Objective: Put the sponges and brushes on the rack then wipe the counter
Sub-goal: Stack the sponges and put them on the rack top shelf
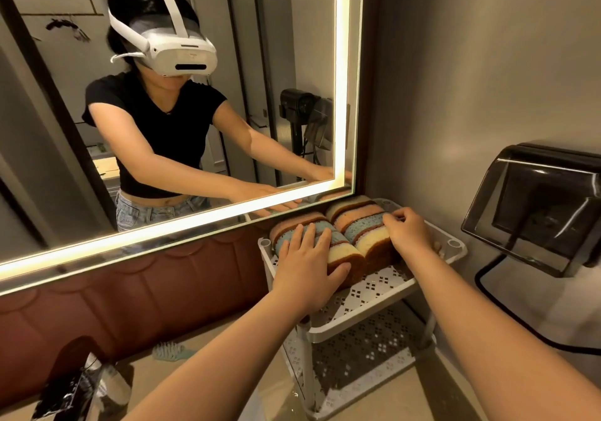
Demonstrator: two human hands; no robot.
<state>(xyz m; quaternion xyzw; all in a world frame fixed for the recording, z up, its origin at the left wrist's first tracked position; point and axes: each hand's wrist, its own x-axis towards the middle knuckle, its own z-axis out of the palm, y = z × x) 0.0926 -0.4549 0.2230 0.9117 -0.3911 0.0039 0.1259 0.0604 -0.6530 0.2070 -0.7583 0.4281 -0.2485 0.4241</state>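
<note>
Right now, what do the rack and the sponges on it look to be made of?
The rack looks like white moulded plastic, matte, its shelves perforated in diamond patterns. The sponges look like soft porous foam in blue, pink and yellow, seemingly backed with a coarser brown scouring layer.

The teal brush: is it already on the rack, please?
No, the teal brush lies on the counter, apart from the rack.

Blue, pink, yellow sponges (pixel 351 235); white rack (pixel 367 323) (diamond-perforated); teal brush (pixel 172 351).
</note>
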